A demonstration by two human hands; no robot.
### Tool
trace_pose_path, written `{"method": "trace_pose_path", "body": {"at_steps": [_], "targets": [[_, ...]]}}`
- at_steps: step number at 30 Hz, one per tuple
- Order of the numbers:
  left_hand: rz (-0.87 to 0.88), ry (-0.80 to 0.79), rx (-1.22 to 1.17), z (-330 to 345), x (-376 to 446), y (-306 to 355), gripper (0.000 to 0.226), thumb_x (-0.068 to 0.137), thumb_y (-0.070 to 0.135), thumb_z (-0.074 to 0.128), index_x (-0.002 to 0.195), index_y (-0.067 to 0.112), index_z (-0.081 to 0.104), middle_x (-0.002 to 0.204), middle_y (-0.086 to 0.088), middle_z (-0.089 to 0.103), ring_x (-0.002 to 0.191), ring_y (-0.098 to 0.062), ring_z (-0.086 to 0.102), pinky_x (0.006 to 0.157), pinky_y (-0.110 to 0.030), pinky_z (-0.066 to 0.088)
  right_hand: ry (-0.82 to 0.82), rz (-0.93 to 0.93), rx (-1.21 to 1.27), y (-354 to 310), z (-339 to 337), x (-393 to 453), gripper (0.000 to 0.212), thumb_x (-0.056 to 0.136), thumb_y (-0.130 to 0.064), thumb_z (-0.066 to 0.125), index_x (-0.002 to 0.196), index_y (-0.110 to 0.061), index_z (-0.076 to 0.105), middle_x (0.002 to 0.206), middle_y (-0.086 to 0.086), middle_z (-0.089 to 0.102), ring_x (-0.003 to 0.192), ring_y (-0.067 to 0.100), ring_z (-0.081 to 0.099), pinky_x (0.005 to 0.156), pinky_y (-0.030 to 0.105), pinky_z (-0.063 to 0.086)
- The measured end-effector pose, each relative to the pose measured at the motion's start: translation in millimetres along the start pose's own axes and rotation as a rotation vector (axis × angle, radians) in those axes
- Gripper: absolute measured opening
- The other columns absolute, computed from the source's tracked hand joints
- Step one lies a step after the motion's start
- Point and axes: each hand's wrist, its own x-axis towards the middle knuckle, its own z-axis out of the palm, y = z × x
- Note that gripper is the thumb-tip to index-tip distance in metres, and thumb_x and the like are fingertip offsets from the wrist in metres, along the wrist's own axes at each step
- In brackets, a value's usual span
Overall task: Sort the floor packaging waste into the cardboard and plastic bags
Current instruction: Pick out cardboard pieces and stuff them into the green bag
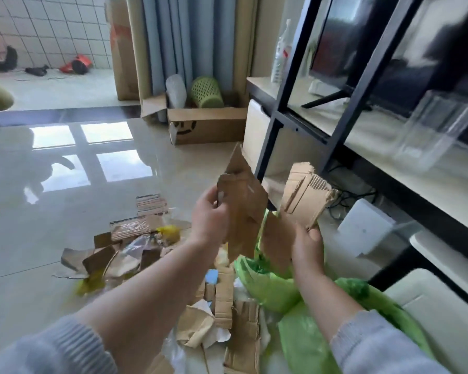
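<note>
Left hand point(210, 215), frame centre, pinches tall torn cardboard piece point(242, 203) at its left edge; fingertips hidden behind board. Right hand point(307, 242), right of centre, grips smaller corrugated cardboard scrap point(304, 197) from below. Both pieces raised above green plastic bag point(268, 282) at lower right; bag mouth hard to make out, lower part cut off by frame. Mixed cardboard and plastic litter point(135, 244) on glossy floor point(38, 238), lower centre; yellowish film blurred. Shelf unit point(389, 130) at right.
</note>
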Motion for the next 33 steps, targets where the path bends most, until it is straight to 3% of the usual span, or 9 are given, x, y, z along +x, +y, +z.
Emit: {"method": "trace_pose_path", "body": {"at_steps": [4, 8, 12, 15, 19, 23, 28, 31, 33], "targets": [[-0.067, -0.149, -0.141, 68, -2, -28, 0.028, 0.093, 0.009, 0.049, 0.105, 0.026, 0.068, 0.093, -0.001, 0.072, 0.082, -0.016, 0.065, 0.08, -0.036, 0.052, -0.046, -0.096, -0.054, 17, -6, 25, 0.029, 0.096, -0.02, 0.046, 0.124, -0.014, 0.055, 0.114, 0.004, 0.064, 0.106, 0.024, 0.059, 0.088, 0.03, 0.044], [-0.13, -0.253, -0.165, 101, 6, -64, 0.035, 0.09, 0.016, 0.055, 0.123, 0.027, 0.06, 0.115, -0.001, 0.069, 0.109, -0.015, 0.063, 0.101, -0.039, 0.046, -0.137, -0.14, -0.104, 42, 2, 48, 0.022, 0.094, -0.025, 0.048, 0.113, -0.029, 0.059, 0.104, -0.003, 0.069, 0.097, 0.014, 0.066, 0.088, 0.041, 0.054], [-0.147, -0.31, -0.064, 107, 18, -94, 0.051, 0.08, 0.014, 0.058, 0.119, 0.045, 0.056, 0.114, 0.011, 0.068, 0.112, -0.006, 0.06, 0.103, -0.039, 0.045, -0.221, -0.192, -0.174, 64, 4, 67, 0.03, 0.092, -0.012, 0.051, 0.107, -0.036, 0.06, 0.099, -0.017, 0.067, 0.09, -0.009, 0.062, 0.077, 0.018, 0.053], [-0.201, -0.382, -0.072, 101, 21, -111, 0.062, 0.083, 0.006, 0.063, 0.132, 0.04, 0.046, 0.109, 0.017, 0.069, 0.108, -0.004, 0.063, 0.098, -0.037, 0.049, -0.286, -0.188, -0.256, 77, -3, 74, 0.034, 0.089, -0.014, 0.057, 0.105, -0.044, 0.054, 0.093, -0.029, 0.059, 0.082, -0.02, 0.056, 0.066, 0.003, 0.044], [-0.3, -0.48, -0.141, 91, 24, -123, 0.061, 0.084, 0.011, 0.065, 0.129, 0.044, 0.041, 0.112, 0.014, 0.066, 0.107, -0.004, 0.063, 0.094, -0.034, 0.052, -0.366, -0.114, -0.286, 95, -10, 83, 0.039, 0.088, -0.031, 0.059, 0.125, -0.04, 0.049, 0.117, -0.021, 0.057, 0.108, 0.002, 0.055, 0.091, 0.026, 0.047], [-0.391, -0.526, -0.089, 92, 27, -139, 0.064, 0.085, 0.013, 0.064, 0.14, 0.03, 0.037, 0.131, 0.005, 0.056, 0.12, -0.011, 0.056, 0.102, -0.04, 0.045, -0.425, -0.078, -0.367, 112, -11, 95, 0.039, 0.09, -0.024, 0.056, 0.126, -0.038, 0.05, 0.119, -0.012, 0.061, 0.112, 0.013, 0.058, 0.094, 0.035, 0.05], [-0.306, -0.418, 0.156, 97, 29, -158, 0.064, 0.082, 0.008, 0.068, 0.138, 0.026, 0.042, 0.132, -0.001, 0.057, 0.118, -0.014, 0.057, 0.099, -0.04, 0.049, -0.433, -0.056, -0.489, 122, -9, 103, 0.044, 0.091, -0.016, 0.054, 0.133, -0.027, 0.049, 0.135, -0.002, 0.052, 0.123, 0.016, 0.049, 0.101, 0.029, 0.043], [-0.198, -0.35, 0.23, 87, 26, -148, 0.06, 0.08, 0.016, 0.071, 0.135, 0.023, 0.047, 0.128, 0.008, 0.057, 0.116, -0.008, 0.055, 0.099, -0.031, 0.047, -0.352, -0.11, -0.404, 110, -8, 95, 0.039, 0.093, -0.015, 0.052, 0.129, -0.028, 0.052, 0.132, -0.003, 0.055, 0.117, 0.009, 0.053, 0.088, 0.019, 0.046], [-0.15, -0.303, 0.231, 69, 22, -136, 0.054, 0.08, 0.017, 0.071, 0.13, 0.019, 0.052, 0.124, 0.008, 0.059, 0.111, -0.007, 0.058, 0.097, -0.026, 0.047, -0.291, -0.167, -0.327, 98, -7, 81, 0.033, 0.093, -0.015, 0.052, 0.124, -0.027, 0.055, 0.125, -0.006, 0.059, 0.112, 0.004, 0.055, 0.088, 0.02, 0.049]]}}
